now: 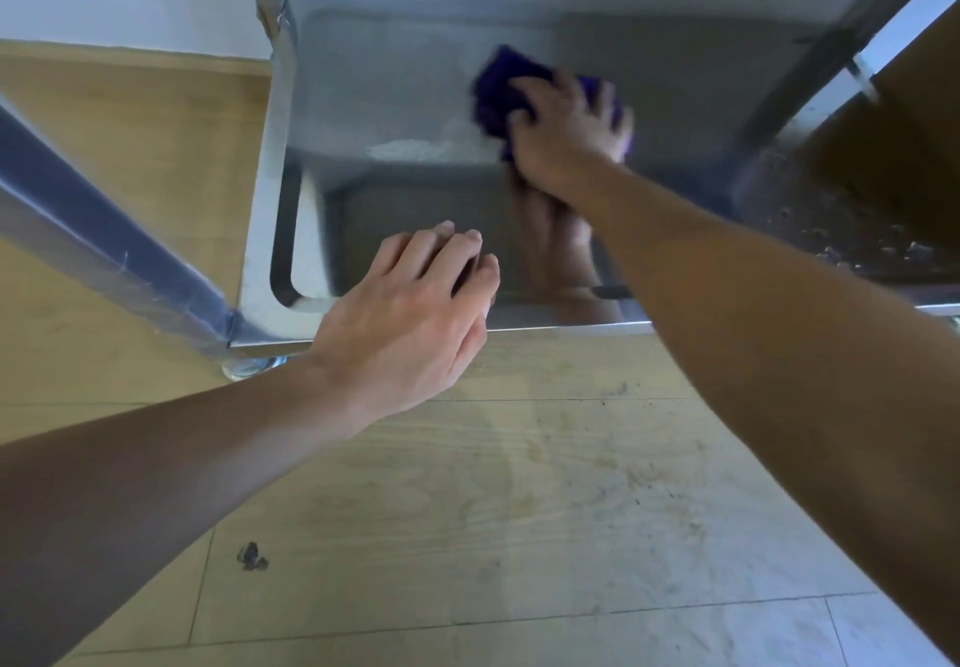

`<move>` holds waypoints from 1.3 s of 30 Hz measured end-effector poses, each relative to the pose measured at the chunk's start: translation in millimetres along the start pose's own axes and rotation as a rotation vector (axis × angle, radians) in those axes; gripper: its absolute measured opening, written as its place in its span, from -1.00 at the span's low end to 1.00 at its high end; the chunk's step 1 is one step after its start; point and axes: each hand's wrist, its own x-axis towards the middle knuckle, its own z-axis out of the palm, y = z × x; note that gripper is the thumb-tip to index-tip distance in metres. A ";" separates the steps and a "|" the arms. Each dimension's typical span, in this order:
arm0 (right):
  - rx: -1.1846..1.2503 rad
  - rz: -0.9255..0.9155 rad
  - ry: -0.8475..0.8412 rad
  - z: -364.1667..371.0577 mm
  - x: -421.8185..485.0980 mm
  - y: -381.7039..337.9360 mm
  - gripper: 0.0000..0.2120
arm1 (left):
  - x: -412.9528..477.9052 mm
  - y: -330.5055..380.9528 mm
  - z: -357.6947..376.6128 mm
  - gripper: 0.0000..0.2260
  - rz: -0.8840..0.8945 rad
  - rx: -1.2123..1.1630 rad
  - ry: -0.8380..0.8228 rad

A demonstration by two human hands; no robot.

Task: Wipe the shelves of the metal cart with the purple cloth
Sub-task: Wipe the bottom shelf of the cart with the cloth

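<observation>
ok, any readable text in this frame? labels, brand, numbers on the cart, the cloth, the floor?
No readable text anywhere in this frame.
Metal cart shelf: bare steel, only glare and reflections, no label or stamp visible.
Purple cloth: motion-blurred and partly under the right hand; no tag or print visible.
Wood-pattern floor: scuffs and a dark spot, no writing.

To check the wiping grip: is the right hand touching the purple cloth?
Touching. The head view shows the right hand lying on the purple cloth, its fingers curled over it, on the cart shelf.
</observation>
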 end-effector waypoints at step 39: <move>-0.007 0.156 0.080 -20.8 -9.2 74.1 -0.57 | 4.3 1.4 1.0 -0.57 0.019 -0.004 -0.024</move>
